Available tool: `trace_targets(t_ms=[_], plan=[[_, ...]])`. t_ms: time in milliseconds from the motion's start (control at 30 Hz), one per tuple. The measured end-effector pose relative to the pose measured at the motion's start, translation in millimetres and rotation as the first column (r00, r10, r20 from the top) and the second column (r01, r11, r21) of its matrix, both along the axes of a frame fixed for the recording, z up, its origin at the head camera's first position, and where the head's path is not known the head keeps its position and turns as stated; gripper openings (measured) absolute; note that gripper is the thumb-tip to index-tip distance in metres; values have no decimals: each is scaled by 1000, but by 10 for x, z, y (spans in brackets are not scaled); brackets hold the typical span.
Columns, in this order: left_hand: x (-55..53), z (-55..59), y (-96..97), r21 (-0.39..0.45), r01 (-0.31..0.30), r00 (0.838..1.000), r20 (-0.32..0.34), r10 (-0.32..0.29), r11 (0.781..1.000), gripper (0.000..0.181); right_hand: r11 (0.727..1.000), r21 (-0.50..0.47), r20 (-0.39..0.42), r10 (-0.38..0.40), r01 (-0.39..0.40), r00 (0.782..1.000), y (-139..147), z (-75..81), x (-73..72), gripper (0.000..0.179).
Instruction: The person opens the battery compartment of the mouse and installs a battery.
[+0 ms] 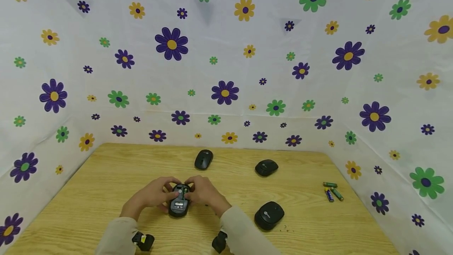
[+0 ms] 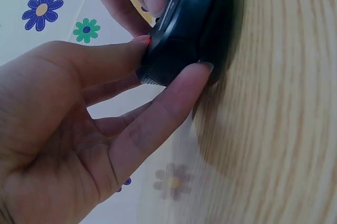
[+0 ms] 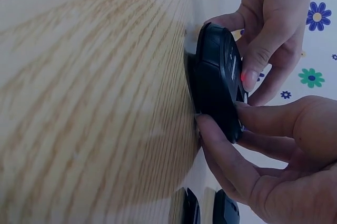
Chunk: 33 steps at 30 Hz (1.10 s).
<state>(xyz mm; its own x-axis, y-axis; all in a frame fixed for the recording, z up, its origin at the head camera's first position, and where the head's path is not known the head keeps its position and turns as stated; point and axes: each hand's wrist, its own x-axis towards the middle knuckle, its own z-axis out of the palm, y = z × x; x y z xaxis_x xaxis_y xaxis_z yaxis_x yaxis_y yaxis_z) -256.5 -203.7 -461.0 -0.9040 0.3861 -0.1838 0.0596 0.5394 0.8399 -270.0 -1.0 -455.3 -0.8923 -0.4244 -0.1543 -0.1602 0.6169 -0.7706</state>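
A black computer mouse (image 1: 179, 209) lies with its underside up near the table's front, its battery compartment (image 1: 181, 190) uncovered. Something greenish, like a battery, shows at that compartment's right side, partly behind the fingers. My left hand (image 1: 154, 193) grips the mouse from the left, thumb on the underside and fingers along the edge. From the right, my right hand (image 1: 204, 192) holds the far end, its thumb at the compartment. In the left wrist view the mouse (image 2: 184, 23) is seen side-on; the right wrist view shows the mouse (image 3: 215, 76) tilted between both hands.
Three other black mice stand on the wooden table (image 1: 116, 168): one behind the hands (image 1: 203, 159), one at back right (image 1: 266, 167), one at front right (image 1: 269, 215). Several batteries (image 1: 336, 194) lie at the far right. Flowered cloth (image 1: 212, 70) encloses the table.
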Motion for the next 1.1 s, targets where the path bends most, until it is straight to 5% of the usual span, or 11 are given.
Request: trace_targets(t_ms=[633,867,1100], plan=[[-10,37,105,-63,-53,999,6,54,997,39,1000,-19,2,11,-11,1000,99,20,-17,38],[-116,139,155,-215,-67,991,-131,39,974,38,1000,31,-53,4,-2,999,207,85,-74,34],[-354,266,247,-302,-77,943,-332,-29,950,35,996,-35,-76,-79,76,994,361,160,-267,33]])
